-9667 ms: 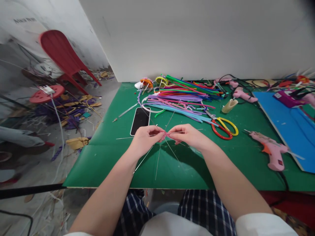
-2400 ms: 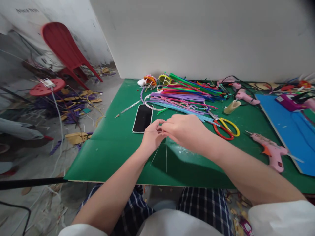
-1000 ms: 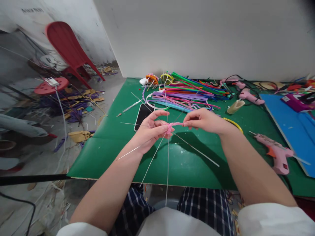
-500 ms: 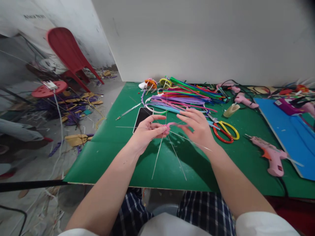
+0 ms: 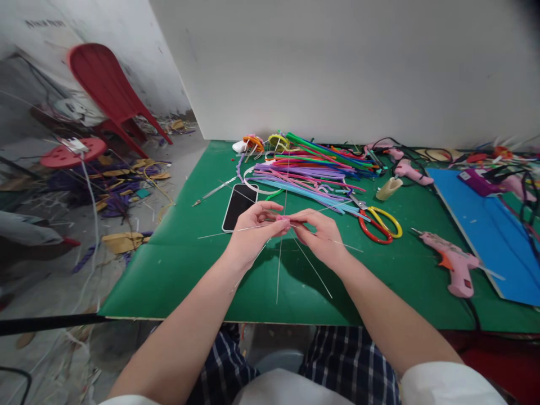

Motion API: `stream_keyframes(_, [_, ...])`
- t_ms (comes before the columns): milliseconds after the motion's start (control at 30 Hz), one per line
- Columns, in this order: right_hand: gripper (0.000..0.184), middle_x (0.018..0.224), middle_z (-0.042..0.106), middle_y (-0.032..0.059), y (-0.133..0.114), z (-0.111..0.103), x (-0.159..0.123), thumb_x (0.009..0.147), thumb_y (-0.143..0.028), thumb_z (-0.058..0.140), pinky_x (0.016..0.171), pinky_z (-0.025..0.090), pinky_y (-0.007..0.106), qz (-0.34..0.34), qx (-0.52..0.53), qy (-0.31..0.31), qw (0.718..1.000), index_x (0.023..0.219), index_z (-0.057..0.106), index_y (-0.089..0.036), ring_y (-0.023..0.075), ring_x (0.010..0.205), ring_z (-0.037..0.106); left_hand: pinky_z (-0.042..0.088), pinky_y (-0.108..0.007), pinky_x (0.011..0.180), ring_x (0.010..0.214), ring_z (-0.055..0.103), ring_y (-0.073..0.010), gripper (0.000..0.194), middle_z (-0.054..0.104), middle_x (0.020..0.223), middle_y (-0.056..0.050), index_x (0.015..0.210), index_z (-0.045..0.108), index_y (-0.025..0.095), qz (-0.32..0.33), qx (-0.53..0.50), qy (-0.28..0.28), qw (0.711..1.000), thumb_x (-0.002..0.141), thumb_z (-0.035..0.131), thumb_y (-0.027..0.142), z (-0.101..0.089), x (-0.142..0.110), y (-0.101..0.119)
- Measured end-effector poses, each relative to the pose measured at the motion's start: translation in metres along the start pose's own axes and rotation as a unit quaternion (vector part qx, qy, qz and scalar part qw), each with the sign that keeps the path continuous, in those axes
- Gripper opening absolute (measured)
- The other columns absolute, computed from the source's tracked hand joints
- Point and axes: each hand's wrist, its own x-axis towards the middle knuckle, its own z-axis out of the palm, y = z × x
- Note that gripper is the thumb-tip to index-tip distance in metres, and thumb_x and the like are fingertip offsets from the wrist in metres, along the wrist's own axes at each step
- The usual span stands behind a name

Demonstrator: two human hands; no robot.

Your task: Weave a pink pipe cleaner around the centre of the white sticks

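Left hand (image 5: 255,228) pinches pink fuzzy hub (image 5: 286,219) of wire spokes (image 5: 312,267) — above green tabletop (image 5: 189,270); right hand (image 5: 318,228) at hub's 3 o'clock, can't tell its grip; scissors (image 5: 371,229) beyond — also 3.

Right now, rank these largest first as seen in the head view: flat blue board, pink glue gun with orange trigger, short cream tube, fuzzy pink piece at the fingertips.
1. Blue board, cut off by the frame
2. Pink glue gun
3. Cream tube
4. Pink piece; fingers hide part of it
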Motion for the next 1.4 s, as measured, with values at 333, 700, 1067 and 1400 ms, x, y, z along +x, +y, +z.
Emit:
stream_keyframes(333, [0.017,0.082,0.068,0.0025,-0.001,0.007,0.003,0.068,-0.030,0.065,0.068,0.048,0.028,0.233,0.208,-0.010,0.950,0.083,0.067,-0.020,0.0141,0.073,0.061,0.051,-0.025,0.065,0.062,0.061,-0.0101,0.026,0.060,0.070,0.002,0.084,0.056,0.016,0.061,0.031,0.072,0.995,0.064,0.071,0.023,0.002,0.005,-0.013])
stream_keyframes(700, [0.020,0.061,0.061,-0.0010,0.019,0.000,0.009,0.061,-0.033,0.071,0.048,0.044,0.021,0.299,0.356,0.056,0.884,0.075,0.067,-0.018,0.0094,0.055,0.054,0.045,-0.037,0.088,0.100,0.057,-0.0204,0.056,0.059,0.112,-0.007,0.119,0.050,0.023,-0.001,0.067,-0.112,0.991,0.066,0.069,0.021,-0.014,0.002,0.005])
stream_keyframes(1067, [0.022,0.064,0.064,0.0006,0.021,-0.010,0.008,0.060,-0.031,0.072,0.051,0.045,0.021,0.284,0.312,-0.046,0.906,0.075,0.068,-0.016,0.0080,0.054,0.054,0.050,-0.036,0.075,0.093,0.061,-0.0242,0.044,0.064,0.104,-0.013,0.114,0.057,0.017,-0.112,0.108,-0.186,0.970,0.074,0.062,0.034,-0.026,0.004,0.013])
stream_keyframes(1400, [0.019,0.065,0.066,0.0008,0.019,-0.011,0.007,0.060,-0.030,0.071,0.052,0.044,0.022,0.259,0.275,-0.045,0.925,0.073,0.069,-0.017,0.0088,0.055,0.055,0.051,-0.026,0.059,0.062,0.061,-0.0128,0.029,0.065,0.068,-0.003,0.080,0.062,0.013,-0.064,0.117,-0.035,0.990,0.065,0.070,0.036,0.005,0.004,-0.016])
